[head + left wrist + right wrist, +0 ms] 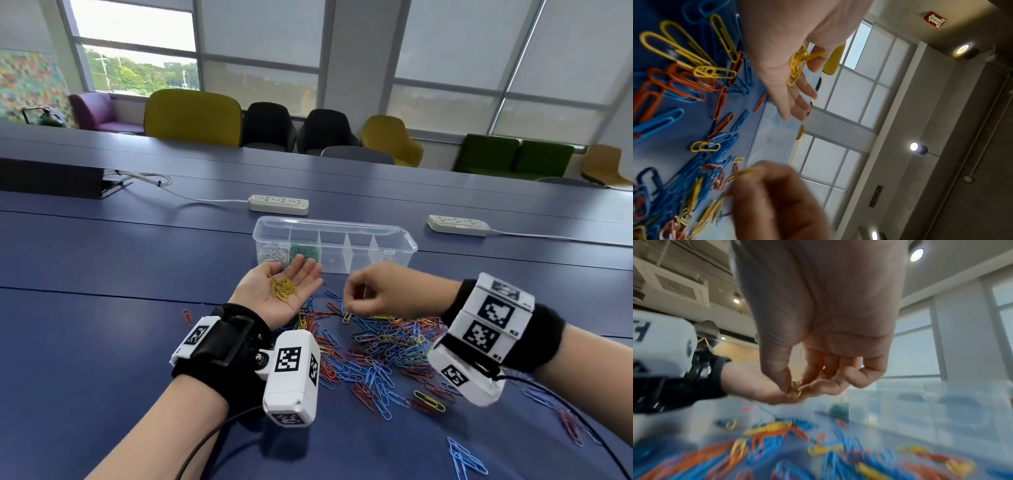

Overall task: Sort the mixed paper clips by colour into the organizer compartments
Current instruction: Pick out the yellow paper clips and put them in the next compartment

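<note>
Two hands are seen over the blue bench (102, 260). The left hand (277, 291) is held palm up with fingers relaxed, and a small bunch of yellow clips (283, 289) is cradled in the palm, just in front of the clear organizer (394, 236). The right hand (380, 291) is curled, and one yellow clip (347, 317) is pinched at its fingertips, just above the mixed pile of clips (383, 346) spread on the bench. White clips (272, 254) are seen in the organizer's leftmost compartment, green clips (305, 253) in the next; the other compartments look unfilled. Two power strips (278, 204) lie behind the organizer. The right wrist view is blurred.
</note>
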Demonstrator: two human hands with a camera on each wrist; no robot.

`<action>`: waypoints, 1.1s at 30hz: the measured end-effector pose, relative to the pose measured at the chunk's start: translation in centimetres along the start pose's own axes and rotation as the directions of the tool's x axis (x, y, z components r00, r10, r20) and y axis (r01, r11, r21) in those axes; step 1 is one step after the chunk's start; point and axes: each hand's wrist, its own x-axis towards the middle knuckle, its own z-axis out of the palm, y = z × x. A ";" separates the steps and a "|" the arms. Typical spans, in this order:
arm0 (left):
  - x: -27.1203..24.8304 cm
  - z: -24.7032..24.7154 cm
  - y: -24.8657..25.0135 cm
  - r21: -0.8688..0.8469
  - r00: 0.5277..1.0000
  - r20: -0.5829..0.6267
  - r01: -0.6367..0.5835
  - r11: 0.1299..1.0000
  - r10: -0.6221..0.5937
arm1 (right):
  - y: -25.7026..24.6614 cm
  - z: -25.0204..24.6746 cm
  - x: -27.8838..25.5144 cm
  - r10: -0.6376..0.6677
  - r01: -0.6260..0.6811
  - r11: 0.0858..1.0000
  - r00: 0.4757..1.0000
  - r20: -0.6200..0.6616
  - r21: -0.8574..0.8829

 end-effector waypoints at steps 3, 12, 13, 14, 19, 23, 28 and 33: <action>-0.3 0.3 -0.6 0.079 0.997 0.002 0.080 0.994 -0.080 | -1.6 -1.4 1.5 -0.090 0.096 0.995 0.973 -0.211 0.018; 0.1 -0.7 2.9 -0.208 1.000 0.016 0.003 0.978 0.001 | -2.3 0.1 4.7 -0.020 0.117 0.981 0.860 -0.509 0.158; 0.1 -0.8 3.4 -0.229 1.000 -0.001 -0.019 0.973 0.019 | -2.0 0.4 4.7 -0.040 0.099 0.988 0.906 -0.422 0.117; 0.0 -0.8 3.8 -0.237 0.999 -0.012 -0.045 0.970 0.044 | -1.8 0.7 4.7 -0.080 0.100 0.993 0.957 -0.279 0.058; -0.5 -1.7 4.9 -0.290 0.996 0.053 -0.057 0.955 0.075 | -2.0 2.2 5.3 -0.184 0.201 0.977 0.964 0.193 -0.076; -0.6 -2.2 5.0 -0.199 0.988 0.118 -0.076 0.977 0.101 | -1.6 2.5 5.7 -0.100 0.126 0.984 0.976 0.194 -0.123; -2.1 -1.0 6.1 -0.013 0.968 0.227 -0.101 0.995 0.102 | -0.4 2.1 4.6 -0.063 0.064 0.998 0.995 0.083 -0.006; -3.6 3.1 5.2 0.807 0.962 0.110 -0.233 0.542 0.251 | 1.5 0.9 1.9 -0.016 0.022 0.985 0.999 -0.041 0.171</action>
